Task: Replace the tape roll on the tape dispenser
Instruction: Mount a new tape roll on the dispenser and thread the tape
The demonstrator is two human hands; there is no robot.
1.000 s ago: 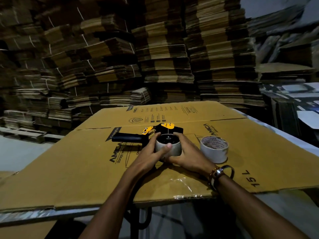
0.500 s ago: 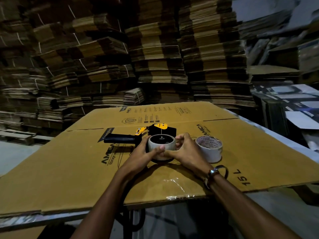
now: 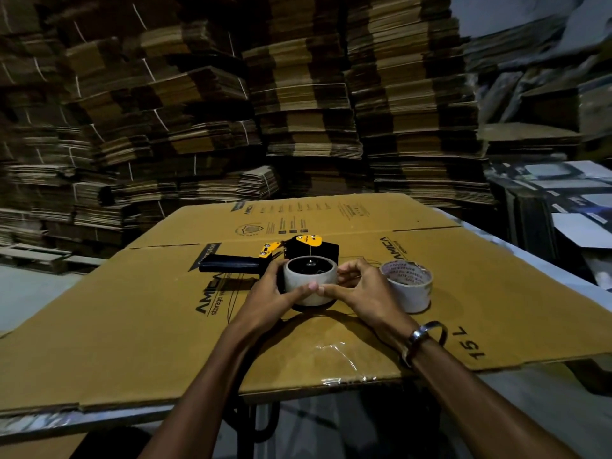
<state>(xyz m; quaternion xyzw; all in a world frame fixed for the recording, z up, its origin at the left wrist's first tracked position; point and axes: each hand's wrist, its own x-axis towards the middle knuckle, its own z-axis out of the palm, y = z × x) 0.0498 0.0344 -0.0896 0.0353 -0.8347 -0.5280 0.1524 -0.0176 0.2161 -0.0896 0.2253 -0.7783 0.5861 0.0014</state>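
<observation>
A black and yellow tape dispenser (image 3: 308, 251) lies on its side on the flattened cardboard box (image 3: 132, 309), handle pointing left. A grey-white tape roll (image 3: 309, 276) sits over its hub, the dark hub showing through the core. My left hand (image 3: 275, 294) cups the roll's left side and my right hand (image 3: 359, 289) its right side, fingertips meeting at the front. A second white tape roll (image 3: 406, 286) with printed core stands apart, just right of my right hand.
Tall stacks of flattened cardboard (image 3: 298, 111) rise behind the table. Printed boxes (image 3: 556, 200) lie at the right. A strip of clear tape (image 3: 341, 362) crinkles on the cardboard's near edge. A bangle rings my right wrist.
Both hands stay around the roll on the dispenser; their fingertips have shifted round to the roll's front. The view has tilted slightly.
</observation>
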